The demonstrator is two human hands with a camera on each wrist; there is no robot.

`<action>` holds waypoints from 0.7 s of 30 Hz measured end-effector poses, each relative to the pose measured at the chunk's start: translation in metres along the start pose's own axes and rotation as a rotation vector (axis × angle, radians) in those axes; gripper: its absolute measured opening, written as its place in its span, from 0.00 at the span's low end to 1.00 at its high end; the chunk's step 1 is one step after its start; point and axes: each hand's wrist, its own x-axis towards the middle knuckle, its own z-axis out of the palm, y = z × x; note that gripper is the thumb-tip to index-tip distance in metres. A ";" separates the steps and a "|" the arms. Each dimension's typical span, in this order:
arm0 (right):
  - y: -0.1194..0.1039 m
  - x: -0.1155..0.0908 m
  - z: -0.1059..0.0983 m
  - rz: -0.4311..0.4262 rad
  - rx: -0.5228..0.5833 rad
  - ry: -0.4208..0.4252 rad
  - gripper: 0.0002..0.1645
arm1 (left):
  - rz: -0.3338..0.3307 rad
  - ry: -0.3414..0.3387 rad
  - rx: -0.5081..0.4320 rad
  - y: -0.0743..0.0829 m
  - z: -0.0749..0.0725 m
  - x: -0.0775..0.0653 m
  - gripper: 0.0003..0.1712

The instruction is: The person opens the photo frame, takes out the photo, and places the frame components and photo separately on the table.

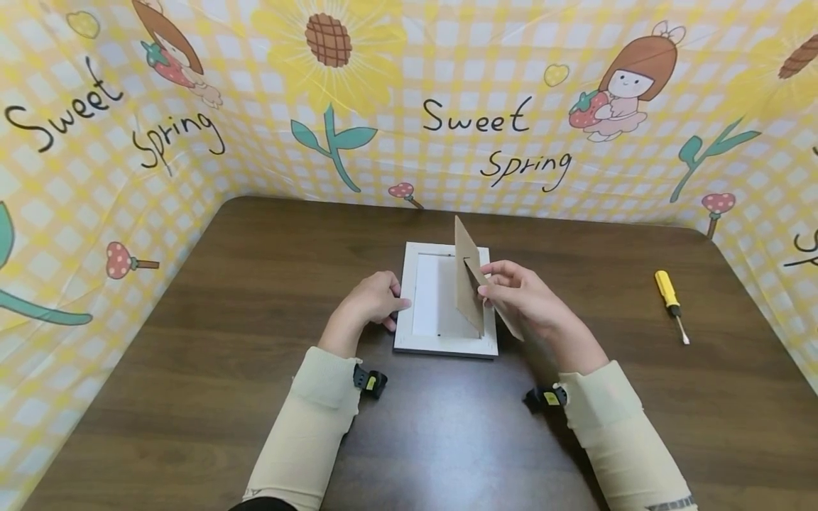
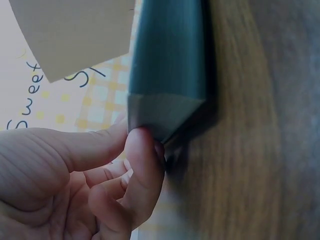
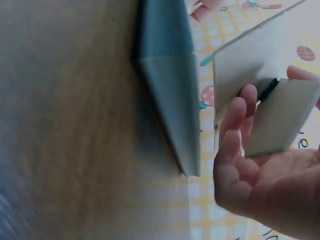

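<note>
A white picture frame [image 1: 441,345] lies back side up on the table, its recess showing a pale panel. At its left edge my left hand [image 1: 373,298] grips the rim, thumb above and fingers along the side. The left wrist view shows thumb and fingertips pinching one corner of the frame [image 2: 167,60]. A tan backing board [image 1: 465,284] stands tilted over the frame's right half. My right hand [image 1: 533,301] holds it by the fold-out stand leg [image 1: 508,319]. In the right wrist view, fingers reach between the board [image 3: 240,65] and the leg [image 3: 280,120], near a black strap [image 3: 268,90].
A screwdriver [image 1: 667,289] with a yellow handle lies on the right of the brown wooden table [image 1: 224,355]. A yellow checked cloth [image 1: 377,160] with printed flowers and lettering hangs round the back and sides.
</note>
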 end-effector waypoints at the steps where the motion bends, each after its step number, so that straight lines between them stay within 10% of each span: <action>1: -0.001 -0.001 -0.002 0.002 -0.008 0.004 0.27 | -0.002 0.000 0.002 0.000 0.000 0.000 0.15; 21: -0.022 -0.030 -0.053 0.004 0.043 0.141 0.17 | 0.007 -0.021 -0.010 -0.002 -0.001 0.001 0.16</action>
